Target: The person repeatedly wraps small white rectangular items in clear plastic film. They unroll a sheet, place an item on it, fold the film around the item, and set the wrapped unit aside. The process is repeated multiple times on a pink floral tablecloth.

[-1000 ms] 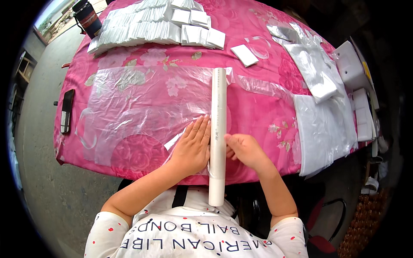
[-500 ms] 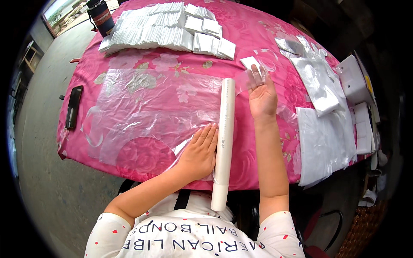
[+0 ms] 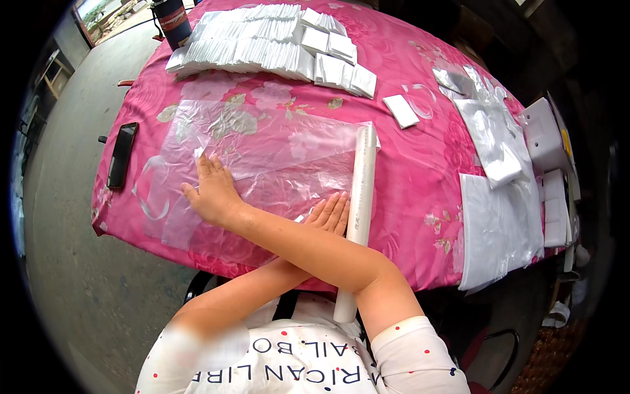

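Observation:
A thin clear plastic sheet (image 3: 282, 141) lies wrinkled over the pink cloth, its right end along a long pale roll (image 3: 363, 190). My left hand (image 3: 331, 213) rests flat on the plastic just left of the roll, fingers straight; part of it is hidden under my right forearm. Crossing over the left arm, my right hand (image 3: 215, 189) lies on the left part of the sheet, thumb apart from the other fingers. A small whitish bit shows at its fingertips; I cannot make out what it is.
Rows of small folded white packets (image 3: 249, 52) stand at the back beside a dark flask (image 3: 172, 23). A phone (image 3: 123, 155) lies at the left edge. One white packet (image 3: 401, 111) sits right of the roll. Stacked white plastic bags (image 3: 495, 230) and white boxes (image 3: 545, 134) are at the right.
My right hand has left the clear plastic it touched right of the roll and crossed over my left arm onto the sheet's left part. My left hand stays flat beside the roll.

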Demonstrator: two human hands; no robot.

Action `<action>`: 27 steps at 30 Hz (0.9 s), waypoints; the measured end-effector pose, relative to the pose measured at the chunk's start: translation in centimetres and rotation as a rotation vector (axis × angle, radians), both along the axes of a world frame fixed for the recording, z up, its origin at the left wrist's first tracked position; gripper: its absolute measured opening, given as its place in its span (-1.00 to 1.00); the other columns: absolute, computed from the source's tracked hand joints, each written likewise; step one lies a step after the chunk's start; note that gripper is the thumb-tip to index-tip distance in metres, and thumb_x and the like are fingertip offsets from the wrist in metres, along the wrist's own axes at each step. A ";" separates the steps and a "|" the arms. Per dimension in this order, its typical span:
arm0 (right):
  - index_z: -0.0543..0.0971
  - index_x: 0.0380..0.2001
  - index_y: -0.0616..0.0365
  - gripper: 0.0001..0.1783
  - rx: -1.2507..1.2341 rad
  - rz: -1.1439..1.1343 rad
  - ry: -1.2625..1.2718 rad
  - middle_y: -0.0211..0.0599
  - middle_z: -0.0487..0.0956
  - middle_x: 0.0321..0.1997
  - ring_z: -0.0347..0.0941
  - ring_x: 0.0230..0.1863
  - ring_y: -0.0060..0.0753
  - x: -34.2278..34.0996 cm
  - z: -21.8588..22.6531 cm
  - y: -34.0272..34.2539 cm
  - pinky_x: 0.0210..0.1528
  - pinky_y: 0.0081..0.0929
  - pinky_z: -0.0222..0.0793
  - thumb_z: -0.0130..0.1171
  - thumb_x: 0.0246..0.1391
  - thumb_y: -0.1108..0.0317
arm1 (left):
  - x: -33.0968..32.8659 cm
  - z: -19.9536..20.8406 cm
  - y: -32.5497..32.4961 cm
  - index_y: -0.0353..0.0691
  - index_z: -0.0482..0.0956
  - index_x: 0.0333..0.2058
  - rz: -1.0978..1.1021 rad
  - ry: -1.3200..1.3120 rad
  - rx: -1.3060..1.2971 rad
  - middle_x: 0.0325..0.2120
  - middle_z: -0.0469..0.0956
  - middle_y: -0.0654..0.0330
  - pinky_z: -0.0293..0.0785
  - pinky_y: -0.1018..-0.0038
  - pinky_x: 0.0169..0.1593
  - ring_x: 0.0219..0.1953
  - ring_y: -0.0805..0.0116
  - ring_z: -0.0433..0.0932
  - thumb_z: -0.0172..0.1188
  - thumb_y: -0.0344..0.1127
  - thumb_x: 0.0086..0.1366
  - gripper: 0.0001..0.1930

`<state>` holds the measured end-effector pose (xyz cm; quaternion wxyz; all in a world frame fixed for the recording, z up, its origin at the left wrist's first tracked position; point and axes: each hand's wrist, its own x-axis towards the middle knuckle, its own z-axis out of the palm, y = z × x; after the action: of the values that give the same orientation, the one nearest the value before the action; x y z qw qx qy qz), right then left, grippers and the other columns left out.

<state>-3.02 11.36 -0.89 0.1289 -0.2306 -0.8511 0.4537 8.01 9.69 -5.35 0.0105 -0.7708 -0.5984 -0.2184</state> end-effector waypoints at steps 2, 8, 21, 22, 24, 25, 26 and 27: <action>-0.02 0.22 0.46 -0.20 0.016 0.044 0.030 0.22 0.04 0.30 -0.13 0.36 0.09 1.0 1.2 -0.4 0.37 -0.18 -0.30 -0.05 0.12 0.10 | 0.0 0.3 -0.2 -0.50 0.15 0.14 0.002 -0.059 -0.008 0.18 0.15 -0.14 -0.04 0.17 0.28 0.27 -0.02 0.08 -0.15 -0.14 0.24 -0.40; 0.29 0.11 0.27 -0.46 0.275 -0.082 0.374 0.01 0.31 0.18 0.14 0.25 0.03 14.9 4.6 4.4 0.26 -0.20 0.03 0.01 0.11 0.21 | -2.0 3.8 0.3 -0.47 0.17 0.13 -0.052 -0.676 -0.096 0.16 0.17 -0.15 0.03 0.18 0.26 0.24 -0.07 0.11 -0.08 -0.28 0.23 -0.46; 0.25 0.17 0.23 -0.33 0.476 -0.020 -0.024 -0.03 0.23 0.25 0.13 0.27 -0.02 28.7 0.8 7.8 0.25 -0.19 0.07 0.03 0.08 0.02 | -5.4 4.0 11.6 -0.41 0.22 0.08 0.289 -1.973 -0.646 0.03 0.35 0.05 0.26 0.43 0.11 0.08 0.29 0.34 -0.22 0.04 0.36 -0.42; 0.24 0.18 0.21 -0.30 0.515 0.018 -0.051 -0.05 0.20 0.27 0.09 0.29 -0.03 28.4 0.8 8.0 0.27 -0.18 0.02 0.00 0.08 -0.02 | -5.7 4.3 11.3 -0.42 0.22 0.08 0.321 -1.938 -0.648 0.03 0.34 0.05 0.26 0.42 0.10 0.07 0.29 0.34 -0.21 0.03 0.36 -0.42; 0.22 0.20 0.17 -0.26 0.594 0.101 -0.101 -0.10 0.15 0.31 0.01 0.33 -0.04 27.3 1.0 8.4 0.31 -0.16 -0.06 -0.04 0.08 -0.11 | -6.9 4.7 10.2 -0.42 0.23 0.07 0.316 -1.856 -0.574 0.04 0.33 0.06 0.28 0.41 0.09 0.07 0.28 0.35 -0.21 0.00 0.37 -0.45; 0.22 0.20 0.16 -0.25 0.611 0.133 -0.105 -0.13 0.13 0.32 -0.03 0.35 -0.06 26.6 0.9 8.5 0.32 -0.15 -0.11 -0.06 0.08 -0.13 | -7.7 4.6 9.3 -0.42 0.24 0.07 0.277 -1.806 -0.505 0.04 0.33 0.06 0.28 0.40 0.09 0.07 0.27 0.35 -0.21 -0.01 0.37 -0.46; 0.21 0.21 0.14 -0.24 0.629 0.163 -0.109 -0.15 0.12 0.33 -0.06 0.36 -0.07 25.7 0.9 8.5 0.33 -0.14 -0.16 -0.07 0.07 -0.15 | -8.6 4.9 8.3 -0.41 0.24 0.07 0.237 -1.754 -0.437 0.05 0.32 0.07 0.29 0.39 0.09 0.07 0.27 0.35 -0.20 -0.03 0.38 -0.47; 0.20 0.21 0.12 -0.23 0.648 0.195 -0.112 -0.18 0.11 0.34 -0.10 0.37 -0.08 24.6 0.8 8.4 0.35 -0.13 -0.20 -0.09 0.07 -0.18 | -9.7 5.3 7.0 -0.40 0.25 0.07 0.253 -1.721 -0.414 0.06 0.31 0.06 0.30 0.40 0.08 0.06 0.26 0.36 -0.20 -0.06 0.38 -0.50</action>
<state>21.56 19.78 -0.09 0.1045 -0.1199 -0.9748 0.1568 -1.68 16.72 -0.04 -0.5574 -0.2550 -0.5071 -0.6059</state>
